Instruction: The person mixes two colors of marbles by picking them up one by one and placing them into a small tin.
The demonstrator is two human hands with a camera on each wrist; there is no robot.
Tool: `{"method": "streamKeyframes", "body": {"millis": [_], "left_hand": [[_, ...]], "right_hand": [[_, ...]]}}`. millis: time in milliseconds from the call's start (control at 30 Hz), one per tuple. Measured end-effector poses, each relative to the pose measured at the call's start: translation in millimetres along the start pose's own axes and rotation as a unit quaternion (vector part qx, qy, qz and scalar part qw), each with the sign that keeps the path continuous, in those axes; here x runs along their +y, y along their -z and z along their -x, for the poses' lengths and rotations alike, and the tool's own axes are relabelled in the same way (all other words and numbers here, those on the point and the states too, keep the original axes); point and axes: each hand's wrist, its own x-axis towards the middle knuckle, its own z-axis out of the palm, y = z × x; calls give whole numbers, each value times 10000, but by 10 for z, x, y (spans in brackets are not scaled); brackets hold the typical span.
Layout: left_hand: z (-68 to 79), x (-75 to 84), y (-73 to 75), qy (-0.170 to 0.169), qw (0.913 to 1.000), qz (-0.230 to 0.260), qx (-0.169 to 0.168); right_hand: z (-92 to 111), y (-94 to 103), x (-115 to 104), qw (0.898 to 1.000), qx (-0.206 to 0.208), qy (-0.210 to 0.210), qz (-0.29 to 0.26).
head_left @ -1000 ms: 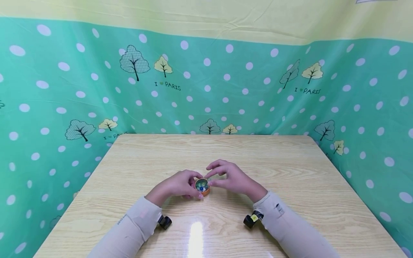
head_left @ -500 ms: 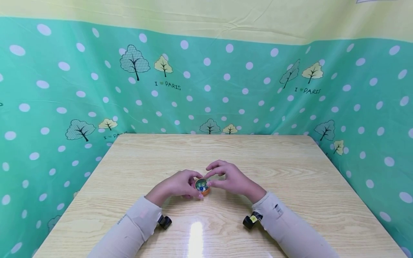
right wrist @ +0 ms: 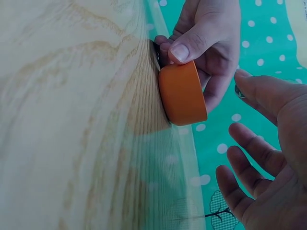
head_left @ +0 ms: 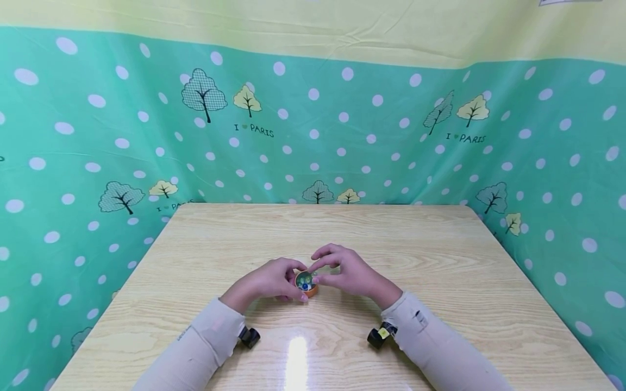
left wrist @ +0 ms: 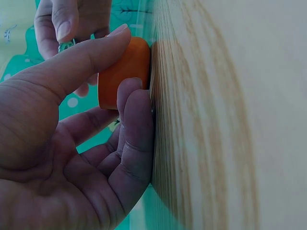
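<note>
A small round orange bowl [head_left: 311, 294] stands on the table, with several glass marbles inside, a blue one [head_left: 305, 286] among them. My left hand [head_left: 275, 279] grips the bowl from the left, thumb at the near side and fingers around the far side. Just above the bowl's right rim, my right hand [head_left: 353, 274] pinches a clear greenish marble [left wrist: 66, 45] between thumb and forefinger. Most of that marble [right wrist: 239, 92] is hidden behind the fingertips. The other fingers of the right hand are spread loosely away from the bowl.
The light wood-grain table [head_left: 313, 228] stretches out on every side of the hands. Behind it and along both sides hangs a green dotted curtain [head_left: 313, 119]. A black wrist camera [head_left: 250, 337] sits under the left sleeve, another camera [head_left: 376, 338] under the right.
My right hand has shifted very slightly left and toward the near side, still pinching the marble. The left hand and the bowl have stayed in place.
</note>
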Motion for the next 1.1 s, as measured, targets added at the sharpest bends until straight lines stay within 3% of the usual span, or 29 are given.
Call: {"method": "streamKeyframes", "body": {"millis": [600, 900, 1100], "left_hand": [[21, -12, 19, -22, 9999, 109, 34], [8, -18, -2, -48, 9999, 95, -2], [12, 21, 18, -65, 9988, -481, 42]], "right_hand": [[-33, -16, -13, 9999, -3, -20, 131], [14, 29, -41, 9996, 16, -242, 171], [66, 108, -18, 9991, 177, -281, 281]]}}
